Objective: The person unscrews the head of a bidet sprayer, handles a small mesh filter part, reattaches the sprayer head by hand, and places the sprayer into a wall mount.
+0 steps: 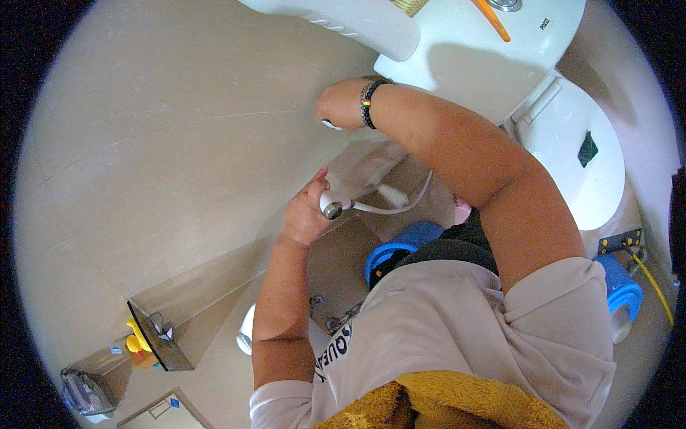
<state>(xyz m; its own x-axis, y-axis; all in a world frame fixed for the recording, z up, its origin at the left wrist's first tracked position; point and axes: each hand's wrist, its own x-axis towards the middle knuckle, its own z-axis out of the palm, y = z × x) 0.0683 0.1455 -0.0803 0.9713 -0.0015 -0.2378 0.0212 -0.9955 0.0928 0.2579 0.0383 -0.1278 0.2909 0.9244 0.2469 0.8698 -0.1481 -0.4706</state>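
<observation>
Beige bathroom wall (179,157), with a white hand sprayer (331,203) held in front of it

The white hand sprayer is in the left hand (306,214), near the middle of the view, and its round metal end points up toward the camera. The fingers of this hand are closed around the body of the sprayer, while one fingertip stands out above. I judge the sprayer to be light and stiff, probably of smooth plastic, so it can become slippery if it is wet. The best place to take hold should be the body, behind the metal end. Its white hose (389,211) looks soft and bends easily; it curves to the right and upward, and it can pull a little on the grip.

The right hand (343,106) is farther up, bent at the wrist, with a dark bracelet (367,104). Its fingers are mostly hidden, and a small white bit shows at its lower side. I cannot tell how far open it is, or whether it holds something.

To the left of both hands, the broad wall offers much open room. On the right there is less freedom: the toilet tank (457,75) has its edge just beside the right forearm, and the toilet lid (572,186), with a dark green piece (588,149) on it, lies beyond. Low at the left, a dark corner shelf (158,347) juts out, well apart from the hands.
</observation>
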